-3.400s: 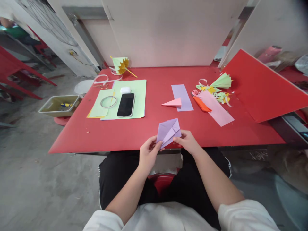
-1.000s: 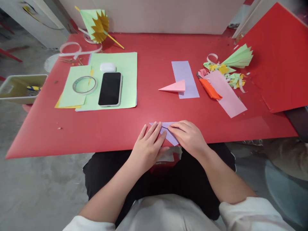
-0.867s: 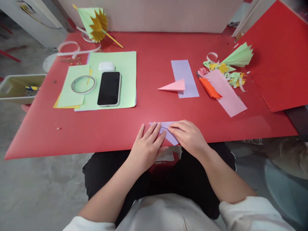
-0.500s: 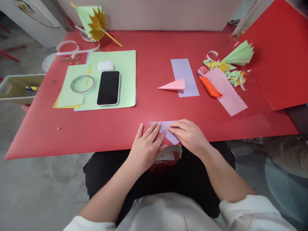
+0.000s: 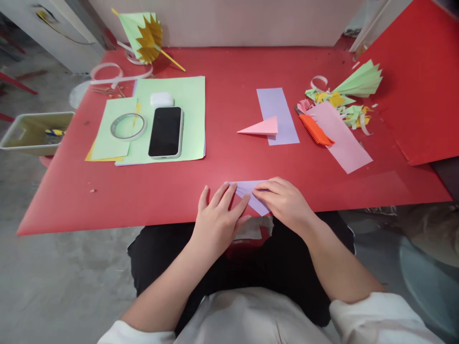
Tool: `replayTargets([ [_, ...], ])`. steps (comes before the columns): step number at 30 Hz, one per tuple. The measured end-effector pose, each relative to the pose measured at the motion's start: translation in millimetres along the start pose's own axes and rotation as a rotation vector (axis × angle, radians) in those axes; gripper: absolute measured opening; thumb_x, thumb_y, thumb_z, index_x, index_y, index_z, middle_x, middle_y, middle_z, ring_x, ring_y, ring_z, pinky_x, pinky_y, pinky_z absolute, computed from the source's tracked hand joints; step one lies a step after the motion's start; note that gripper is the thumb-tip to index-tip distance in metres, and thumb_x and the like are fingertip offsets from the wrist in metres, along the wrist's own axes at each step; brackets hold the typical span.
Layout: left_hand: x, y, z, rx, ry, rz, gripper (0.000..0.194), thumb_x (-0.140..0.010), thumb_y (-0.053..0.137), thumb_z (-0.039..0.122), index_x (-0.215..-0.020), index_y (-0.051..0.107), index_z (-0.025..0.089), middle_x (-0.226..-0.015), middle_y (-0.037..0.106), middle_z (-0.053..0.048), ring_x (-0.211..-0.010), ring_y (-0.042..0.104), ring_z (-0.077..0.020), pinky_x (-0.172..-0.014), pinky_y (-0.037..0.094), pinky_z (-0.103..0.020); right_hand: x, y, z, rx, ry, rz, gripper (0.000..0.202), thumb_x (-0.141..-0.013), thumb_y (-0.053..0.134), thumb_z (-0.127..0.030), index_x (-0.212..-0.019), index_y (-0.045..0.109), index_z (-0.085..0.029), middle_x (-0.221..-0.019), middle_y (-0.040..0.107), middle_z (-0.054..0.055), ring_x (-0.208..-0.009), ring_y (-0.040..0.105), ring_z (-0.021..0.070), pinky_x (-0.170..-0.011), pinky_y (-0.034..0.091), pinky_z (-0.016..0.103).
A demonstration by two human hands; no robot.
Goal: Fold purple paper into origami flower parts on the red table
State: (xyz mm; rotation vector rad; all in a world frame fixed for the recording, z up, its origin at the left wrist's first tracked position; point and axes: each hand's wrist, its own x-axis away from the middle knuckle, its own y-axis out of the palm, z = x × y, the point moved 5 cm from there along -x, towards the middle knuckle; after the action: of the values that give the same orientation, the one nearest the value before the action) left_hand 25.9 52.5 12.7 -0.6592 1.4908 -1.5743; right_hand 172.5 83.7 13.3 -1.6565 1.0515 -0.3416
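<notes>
A folded sheet of purple paper [image 5: 247,188] lies at the front edge of the red table, its narrow tip toward the left. Over that tip my left hand [image 5: 218,215] rests flat with spread fingers. My right hand [image 5: 287,203] has its fingers drawn together on the paper's right part, gripping it; the thumb is mostly hidden. Beyond the hands, a folded pink paper wedge [image 5: 263,126] overlaps a flat purple strip [image 5: 283,110].
At left a phone [image 5: 165,133], a white case [image 5: 162,99] and a tape roll [image 5: 128,127] sit on green paper [image 5: 193,119]. An orange cutter [image 5: 315,130] lies by pink paper [image 5: 349,148] and scraps at right. A paper umbrella [image 5: 148,38] stands at the back left.
My left hand has slid slightly left along the purple paper, covering its tip. The right hand stays nearly in place. The whole view has shifted a little.
</notes>
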Motion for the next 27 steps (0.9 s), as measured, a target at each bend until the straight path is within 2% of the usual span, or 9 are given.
replayTargets([
  [11, 4, -1.8, 1, -0.060, -0.097, -0.017, 0.045, -0.084, 0.051, 0.042, -0.129, 0.046, 0.034, -0.137, 0.043, -0.017, -0.128, 0.033, -0.0443, -0.094, 0.027, -0.068, 0, 0, -1, 0.015, -0.001, -0.016, 0.025, -0.088, 0.044, -0.011, -0.097, 0.066, -0.017, -0.096, 0.067, 0.006, -0.084, 0.054, 0.0181, -0.073, 0.045, 0.032],
  [15, 4, -3.6, 1, -0.065, -0.119, -0.007, 0.048, -0.083, 0.054, 0.041, -0.130, 0.045, 0.033, -0.140, 0.038, -0.019, -0.128, 0.030, -0.0459, -0.092, 0.028, -0.068, 0, 0, 0, -0.002, -0.004, -0.010, 0.027, -0.088, 0.043, -0.011, -0.098, 0.066, -0.018, -0.096, 0.067, 0.006, -0.084, 0.054, 0.0179, -0.073, 0.046, 0.033],
  [18, 4, -1.8, 0, -0.059, -0.058, -0.015, 0.051, -0.082, 0.056, 0.040, -0.131, 0.044, 0.031, -0.144, 0.033, -0.016, -0.132, 0.026, -0.0420, -0.097, 0.027, -0.064, -1, 1, 0, -0.001, -0.005, -0.014, 0.026, -0.088, 0.043, -0.011, -0.098, 0.066, -0.018, -0.096, 0.067, 0.006, -0.084, 0.055, 0.0179, -0.073, 0.046, 0.033],
  [22, 4, 7.7, 2, -0.013, 0.108, -0.095, 0.053, -0.086, 0.050, 0.037, -0.134, 0.040, 0.018, -0.144, 0.035, -0.014, -0.133, 0.030, -0.0300, -0.106, 0.026, -0.051, -1, 1, 0, -0.016, 0.011, -0.015, 0.026, -0.088, 0.044, -0.013, -0.096, 0.068, -0.019, -0.095, 0.067, 0.006, -0.084, 0.056, 0.0184, -0.074, 0.046, 0.034],
  [27, 5, 11.7, 1, -0.002, 0.123, -0.119, 0.057, -0.085, 0.048, 0.042, -0.134, 0.039, 0.014, -0.143, 0.035, -0.017, -0.132, 0.033, -0.0302, -0.106, 0.026, -0.051, 2, -5, 7, -0.147, 0.075, -0.017, 0.022, -0.087, 0.049, -0.018, -0.095, 0.069, -0.022, -0.095, 0.067, 0.005, -0.087, 0.057, 0.0172, -0.076, 0.048, 0.033],
])
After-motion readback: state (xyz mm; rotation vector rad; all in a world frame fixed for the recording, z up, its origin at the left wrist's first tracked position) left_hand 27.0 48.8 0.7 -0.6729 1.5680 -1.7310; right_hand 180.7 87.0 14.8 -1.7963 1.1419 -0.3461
